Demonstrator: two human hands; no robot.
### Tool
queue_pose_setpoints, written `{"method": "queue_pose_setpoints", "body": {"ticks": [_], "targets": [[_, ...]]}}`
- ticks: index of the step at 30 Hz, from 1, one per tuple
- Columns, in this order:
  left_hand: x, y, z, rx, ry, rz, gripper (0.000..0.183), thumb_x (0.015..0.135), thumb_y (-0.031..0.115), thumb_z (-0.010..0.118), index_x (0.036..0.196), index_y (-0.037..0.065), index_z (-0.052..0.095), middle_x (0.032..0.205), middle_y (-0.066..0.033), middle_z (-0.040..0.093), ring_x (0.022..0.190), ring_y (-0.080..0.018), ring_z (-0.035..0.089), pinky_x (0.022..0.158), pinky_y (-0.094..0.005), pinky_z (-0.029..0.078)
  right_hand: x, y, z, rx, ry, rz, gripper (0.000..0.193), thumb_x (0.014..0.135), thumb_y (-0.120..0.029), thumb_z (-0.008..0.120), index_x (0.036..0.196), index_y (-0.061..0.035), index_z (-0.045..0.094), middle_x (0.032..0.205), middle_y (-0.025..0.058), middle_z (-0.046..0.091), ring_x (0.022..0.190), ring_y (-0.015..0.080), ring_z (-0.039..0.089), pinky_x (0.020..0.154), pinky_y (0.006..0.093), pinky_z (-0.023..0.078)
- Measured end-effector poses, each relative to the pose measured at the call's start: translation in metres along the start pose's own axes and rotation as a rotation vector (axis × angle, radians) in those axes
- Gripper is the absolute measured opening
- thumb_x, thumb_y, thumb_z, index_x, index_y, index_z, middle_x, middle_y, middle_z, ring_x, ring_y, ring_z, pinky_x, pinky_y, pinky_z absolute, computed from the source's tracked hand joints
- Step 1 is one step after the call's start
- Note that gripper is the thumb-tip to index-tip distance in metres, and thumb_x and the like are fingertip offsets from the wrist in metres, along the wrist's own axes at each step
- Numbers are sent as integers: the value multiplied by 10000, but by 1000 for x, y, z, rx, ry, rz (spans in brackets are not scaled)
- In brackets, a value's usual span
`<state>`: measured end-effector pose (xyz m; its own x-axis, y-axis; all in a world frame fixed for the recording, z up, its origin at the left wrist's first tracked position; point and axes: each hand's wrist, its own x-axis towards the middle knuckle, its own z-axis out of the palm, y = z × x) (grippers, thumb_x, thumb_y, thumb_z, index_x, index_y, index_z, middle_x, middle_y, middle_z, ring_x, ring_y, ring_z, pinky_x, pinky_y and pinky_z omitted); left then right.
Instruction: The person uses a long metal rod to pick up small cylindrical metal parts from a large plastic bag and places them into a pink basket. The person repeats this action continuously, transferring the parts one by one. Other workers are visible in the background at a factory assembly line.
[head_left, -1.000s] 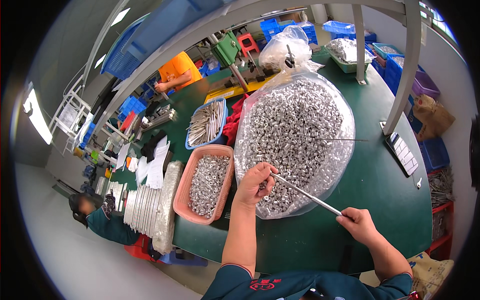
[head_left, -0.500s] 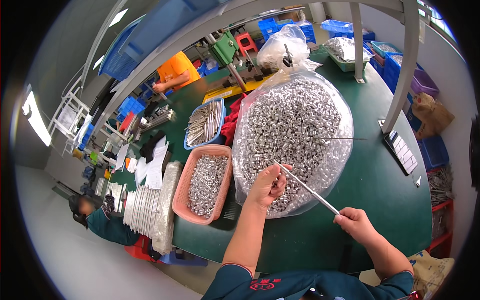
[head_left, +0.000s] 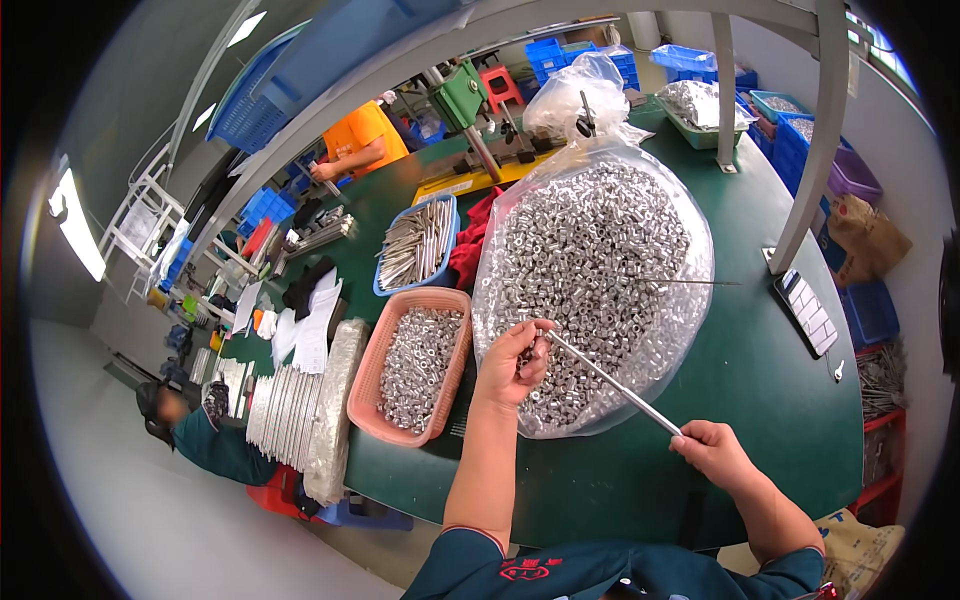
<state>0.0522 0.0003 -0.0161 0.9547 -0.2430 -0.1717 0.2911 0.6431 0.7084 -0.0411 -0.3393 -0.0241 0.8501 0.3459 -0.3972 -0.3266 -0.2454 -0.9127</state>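
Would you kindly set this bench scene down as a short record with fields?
Right hand: grips the near end of a metal rod.
Left hand: fingers curled beside the rod's far end; contact unclear.
Clear plastic bag: on the green table, partly beneath the rod, full of small metal pieces.
Pink basket: left of the bag, holding similar metal bits.
Blue basket: beyond the pink one, holding long thin metal parts.
People: one in orange beyond the table, one in dark green at far left.
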Motion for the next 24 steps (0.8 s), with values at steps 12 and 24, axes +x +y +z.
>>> {"method": "queue_pose_setpoints", "body": {"ticks": [12,24], "targets": [[14,-27,-3,-211,-6,54,205,879,194,677,1017,48,637,684,8,534,508,-56,375,409,-186,257,1,0,2,-42,15,-33,220,901,-216,640,888,4,647,639,-34,510,587,49,439,520,238,361],[5,-16,22,-89,51,-90,231,934,254,599,967,26,606,788,-68,593,498,-68,412,403,-184,271,2,6,2,-61,72,-74,187,906,-187,620,874,-5,644,649,-39,517,585,46,445,522,226,359]]}}
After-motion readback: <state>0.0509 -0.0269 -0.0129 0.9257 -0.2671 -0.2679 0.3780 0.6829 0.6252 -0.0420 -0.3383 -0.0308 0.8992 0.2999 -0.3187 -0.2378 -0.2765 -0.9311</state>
